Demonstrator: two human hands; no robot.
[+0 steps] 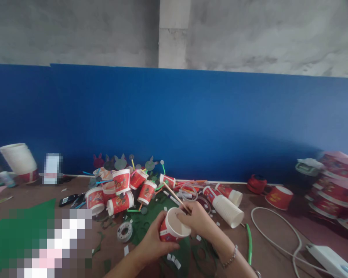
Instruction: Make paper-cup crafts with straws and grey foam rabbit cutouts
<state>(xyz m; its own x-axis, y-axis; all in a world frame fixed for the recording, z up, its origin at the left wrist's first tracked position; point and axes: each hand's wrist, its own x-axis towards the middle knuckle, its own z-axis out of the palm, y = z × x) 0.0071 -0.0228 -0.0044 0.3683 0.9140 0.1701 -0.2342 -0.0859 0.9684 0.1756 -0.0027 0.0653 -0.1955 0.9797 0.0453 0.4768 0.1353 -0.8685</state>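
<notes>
My left hand (155, 235) is wrapped round a red paper cup (167, 233) with a white rim, its pale round end tilted up toward me. Closed on a thin wooden stick (172, 192), my right hand (195, 218) is at the cup's rim, its thumb over the pale end. The stick slants up to the left. Whether that end is the cup's mouth or its base, I cannot tell. Just left of the hands lies a roll of clear tape (124, 231). Small white paper pieces (174, 261) are scattered below the cup.
Several red paper cups with animal cutouts (121, 181) are heaped at the back. A cup stack (228, 211) lies on the right, near a green strip (248, 243) and a white cable (274, 212). Green sheet (23, 227) lies left; a blue partition (174, 123) stands behind.
</notes>
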